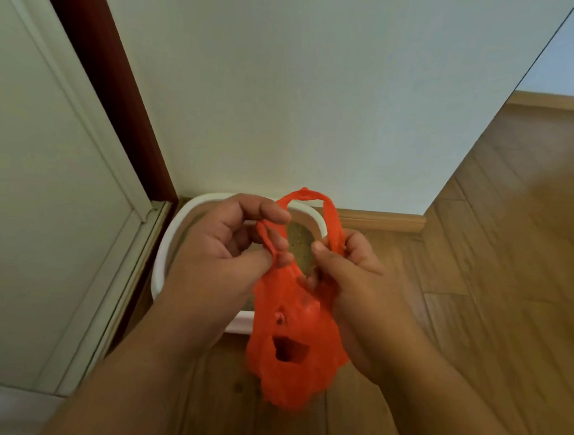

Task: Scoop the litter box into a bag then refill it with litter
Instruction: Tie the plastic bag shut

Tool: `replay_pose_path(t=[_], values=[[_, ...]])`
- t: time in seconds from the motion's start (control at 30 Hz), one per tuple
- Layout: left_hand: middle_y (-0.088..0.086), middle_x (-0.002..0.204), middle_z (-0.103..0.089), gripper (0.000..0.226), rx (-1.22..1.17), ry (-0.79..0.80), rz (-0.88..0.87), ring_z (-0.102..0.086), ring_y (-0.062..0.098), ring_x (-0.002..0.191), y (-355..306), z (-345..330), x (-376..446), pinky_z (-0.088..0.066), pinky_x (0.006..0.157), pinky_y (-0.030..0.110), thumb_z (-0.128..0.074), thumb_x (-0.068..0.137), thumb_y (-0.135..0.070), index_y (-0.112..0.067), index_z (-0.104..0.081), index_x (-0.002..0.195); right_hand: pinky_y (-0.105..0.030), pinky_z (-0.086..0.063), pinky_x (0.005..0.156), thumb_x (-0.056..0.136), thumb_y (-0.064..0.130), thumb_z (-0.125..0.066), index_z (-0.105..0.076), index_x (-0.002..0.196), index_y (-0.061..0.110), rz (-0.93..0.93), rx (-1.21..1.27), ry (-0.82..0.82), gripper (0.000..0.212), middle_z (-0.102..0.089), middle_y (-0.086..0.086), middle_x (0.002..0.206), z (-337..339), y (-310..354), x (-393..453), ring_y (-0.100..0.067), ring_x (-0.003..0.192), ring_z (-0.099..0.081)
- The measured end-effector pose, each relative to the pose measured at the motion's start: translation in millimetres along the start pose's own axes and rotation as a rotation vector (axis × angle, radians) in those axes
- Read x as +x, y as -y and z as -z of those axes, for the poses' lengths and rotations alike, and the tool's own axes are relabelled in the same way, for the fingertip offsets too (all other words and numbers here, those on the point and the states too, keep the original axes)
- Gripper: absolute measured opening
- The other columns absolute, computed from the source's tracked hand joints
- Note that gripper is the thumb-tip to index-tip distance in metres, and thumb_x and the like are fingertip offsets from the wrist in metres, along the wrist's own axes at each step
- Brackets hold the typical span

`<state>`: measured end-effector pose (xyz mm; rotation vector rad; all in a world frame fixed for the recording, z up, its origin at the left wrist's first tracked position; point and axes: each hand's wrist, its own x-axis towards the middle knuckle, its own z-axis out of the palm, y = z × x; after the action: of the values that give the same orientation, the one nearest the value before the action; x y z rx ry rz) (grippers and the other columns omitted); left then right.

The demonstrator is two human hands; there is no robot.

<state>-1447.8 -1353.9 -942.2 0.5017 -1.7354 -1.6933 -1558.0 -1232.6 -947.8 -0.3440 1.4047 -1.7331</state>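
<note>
- left hand [223, 243] pinches one handle loop of the orange plastic bag [294, 341], thumb against fingertips. Pull it outward, gently, since thin plastic probably tears easily
- bag hangs between both hands, mouth not spread yet
- right hand [349, 277] is curled round the other handle
- white litter box [174, 239] sits right under and behind the hands, in the wall corner

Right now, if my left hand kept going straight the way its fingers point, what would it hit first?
Your left hand points right, across the orange bag handle it pinches. Beyond that it would most likely meet your right hand, which holds the other handle close opposite, above the litter box. Depth is hard to judge here.
</note>
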Motion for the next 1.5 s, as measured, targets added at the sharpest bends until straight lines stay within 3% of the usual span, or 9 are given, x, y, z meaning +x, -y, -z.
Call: replay_pose_path(t=[0.33,0.53,0.67,0.8,0.9,1.23,1.33,1.4,1.5], values=[[0.006,0.102,-0.08,0.034,-0.087,0.054,0.052,-0.077,0.024,0.101,-12,2,-3,-0.063,0.076,0.036,-0.068,0.085,0.015,-0.013,-0.065,0.104,-0.023,-0.047,0.052,0.082,0.007,-0.076,-0.059,0.122,0.017,0.134,-0.178,0.25,0.045,-0.067,0.002,0.078,-6,13,-7,-0.007,0.056,-0.058],[0.0,0.1,-0.078,0.027,0.138,0.038,-0.001,-0.077,0.023,0.095,-7,6,-3,-0.063,0.081,0.052,-0.076,0.091,-0.012,-0.031,-0.067,0.107,-0.029,-0.059,0.073,0.08,0.006,-0.078,-0.072,0.104,0.01,0.196,-0.312,0.148,0.024,-0.077,-0.007,0.087,-3,13,2,-0.022,0.083,-0.076],[-0.019,0.112,-0.058,0.036,0.415,-0.055,-0.03,-0.065,0.01,0.1,8,10,0,-0.062,0.078,0.037,-0.073,0.081,-0.042,-0.045,-0.056,0.113,-0.025,-0.058,0.06,0.082,0.001,-0.074,-0.075,0.104,0.008,0.203,-0.178,0.059,0.023,-0.076,-0.012,0.087,-4,13,7,-0.018,0.069,-0.073],[-0.028,0.123,-0.06,0.067,0.463,0.341,0.295,-0.06,-0.011,0.111,23,15,3,-0.054,0.098,0.028,-0.078,0.072,-0.068,-0.047,-0.05,0.129,-0.016,-0.032,0.038,0.086,0.003,-0.068,-0.073,0.11,0.003,0.141,0.066,0.013,0.025,-0.064,-0.009,0.075,0,16,13,-0.009,0.041,-0.034],[-0.023,0.123,-0.063,0.044,0.707,0.562,0.252,-0.058,-0.01,0.114,39,5,0,-0.051,0.095,0.02,-0.072,0.089,-0.055,-0.044,-0.055,0.128,-0.016,-0.035,0.042,0.084,0.009,-0.069,-0.07,0.111,0.003,0.107,0.171,0.034,0.028,-0.056,-0.003,0.065,5,17,19,-0.008,0.042,-0.029],[0.008,0.093,-0.067,0.034,0.374,0.112,0.205,-0.063,0.03,0.089,27,0,10,-0.053,0.085,0.054,-0.044,0.104,-0.053,-0.028,-0.067,0.102,-0.015,-0.043,0.064,0.086,0.027,-0.076,-0.062,0.102,0.004,0.158,-0.01,-0.194,0.031,-0.058,0.006,0.087,32,17,33,-0.005,0.073,-0.053],[-0.002,0.095,-0.075,0.028,0.218,0.074,0.183,-0.071,0.021,0.095,20,1,8,-0.056,0.094,0.053,-0.042,0.104,-0.052,-0.037,-0.065,0.111,-0.031,-0.051,0.097,0.083,0.035,-0.08,-0.048,0.106,0.007,0.226,-0.208,-0.207,0.049,-0.051,0.0,0.1,34,14,33,-0.025,0.118,-0.059],[-0.003,0.079,-0.073,0.026,0.202,0.072,0.161,-0.074,0.02,0.083,21,1,8,-0.056,0.094,0.054,-0.041,0.108,-0.041,-0.027,-0.062,0.113,-0.03,-0.052,0.094,0.075,0.046,-0.082,-0.063,0.097,0.053,0.24,-0.257,-0.143,0.03,-0.06,0.003,0.101,31,16,32,-0.012,0.105,-0.067],[-0.015,0.065,-0.058,0.022,0.234,0.015,0.164,-0.065,0.01,0.063,27,2,10,-0.06,0.087,0.054,-0.041,0.108,-0.042,-0.035,-0.06,0.116,-0.032,-0.057,0.082,0.067,0.061,-0.083,-0.056,0.113,0.036,0.197,-0.389,-0.12,0.059,-0.071,0.008,0.112,37,12,37,-0.009,0.108,-0.069]])
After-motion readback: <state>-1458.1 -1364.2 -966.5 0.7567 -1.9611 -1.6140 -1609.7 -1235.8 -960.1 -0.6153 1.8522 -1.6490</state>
